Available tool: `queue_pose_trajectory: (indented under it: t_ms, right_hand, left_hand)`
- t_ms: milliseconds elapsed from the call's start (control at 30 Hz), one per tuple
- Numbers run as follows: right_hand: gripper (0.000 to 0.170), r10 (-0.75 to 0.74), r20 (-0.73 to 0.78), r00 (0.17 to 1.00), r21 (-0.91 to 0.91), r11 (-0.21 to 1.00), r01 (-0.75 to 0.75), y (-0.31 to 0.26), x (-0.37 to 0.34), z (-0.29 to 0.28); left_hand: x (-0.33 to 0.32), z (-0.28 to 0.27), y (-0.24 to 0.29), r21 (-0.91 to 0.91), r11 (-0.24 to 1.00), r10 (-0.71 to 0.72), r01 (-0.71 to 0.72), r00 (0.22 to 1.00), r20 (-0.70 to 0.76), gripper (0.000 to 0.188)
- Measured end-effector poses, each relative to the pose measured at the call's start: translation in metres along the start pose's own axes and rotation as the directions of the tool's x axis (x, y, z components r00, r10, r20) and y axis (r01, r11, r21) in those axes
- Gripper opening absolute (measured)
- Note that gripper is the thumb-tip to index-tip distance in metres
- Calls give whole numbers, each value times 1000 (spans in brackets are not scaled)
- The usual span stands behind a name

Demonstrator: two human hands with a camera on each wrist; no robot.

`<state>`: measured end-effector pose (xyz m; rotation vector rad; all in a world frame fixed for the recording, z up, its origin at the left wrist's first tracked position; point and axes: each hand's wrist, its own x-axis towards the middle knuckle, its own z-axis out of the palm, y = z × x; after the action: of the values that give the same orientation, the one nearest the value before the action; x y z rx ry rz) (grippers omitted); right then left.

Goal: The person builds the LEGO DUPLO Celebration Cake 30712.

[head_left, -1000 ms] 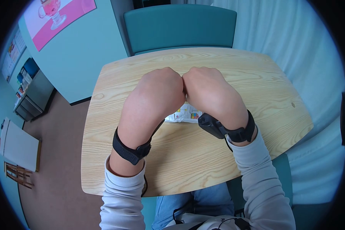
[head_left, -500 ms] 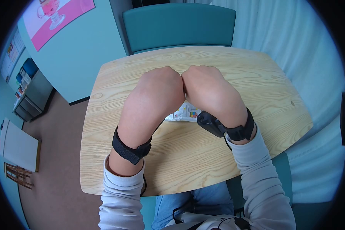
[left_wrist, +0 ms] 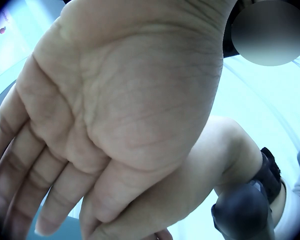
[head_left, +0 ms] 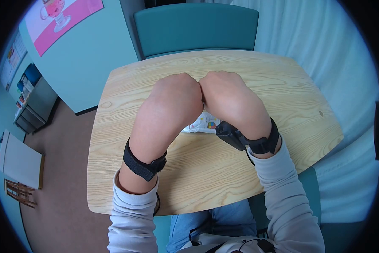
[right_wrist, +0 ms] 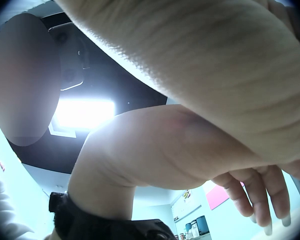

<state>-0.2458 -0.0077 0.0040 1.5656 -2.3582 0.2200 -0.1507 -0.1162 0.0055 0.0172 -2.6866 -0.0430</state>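
Observation:
Both hands are side by side over the middle of the table, wrists sharply bent, backs up and fingers down. The left hand (head_left: 179,97) hangs with its fingers (left_wrist: 60,195) loosely straight and slightly spread, nothing seen between them; its thumb lies against the right hand. The right hand (head_left: 227,92) meets it at the knuckles in the head view. Its fingers are mostly hidden, and I cannot tell how they lie. A white packet (head_left: 203,123) with small colourful prints is on the table below, partly covered by the hands.
The light wooden table (head_left: 189,185) has rounded edges. A teal chair (head_left: 198,29) stands at its far side. Pale curtains (head_left: 337,76) hang close on the right. Black straps (head_left: 143,162) with cameras circle both wrists, with cables running along the sleeves.
Both hands keep their pose, almost still. The head view has shifted very slightly, and the packet stays in the same spot on the table.

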Motion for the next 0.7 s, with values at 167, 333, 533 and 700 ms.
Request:
queue_pose_trajectory:
  t_ms: [167,333,533,700]
  right_hand:
    - [11,5,23,1000,2,1000,-5,2,1,1]
    - [10,11,33,999,-4,1000,-11,3,2,1]
    - [10,25,72,997,-2,1000,-25,2,2,0]
    - [9,1,46,999,-9,1000,-1,3,1,0]
  left_hand:
    - [-2,5,-2,48,997,70,-67,996,-60,11]
    - [0,0,2,51,997,57,-56,998,-22,11]
    - [1,0,3,46,999,17,-18,1000,21,11]
    - [0,2,3,35,999,31,-31,999,-21,12]
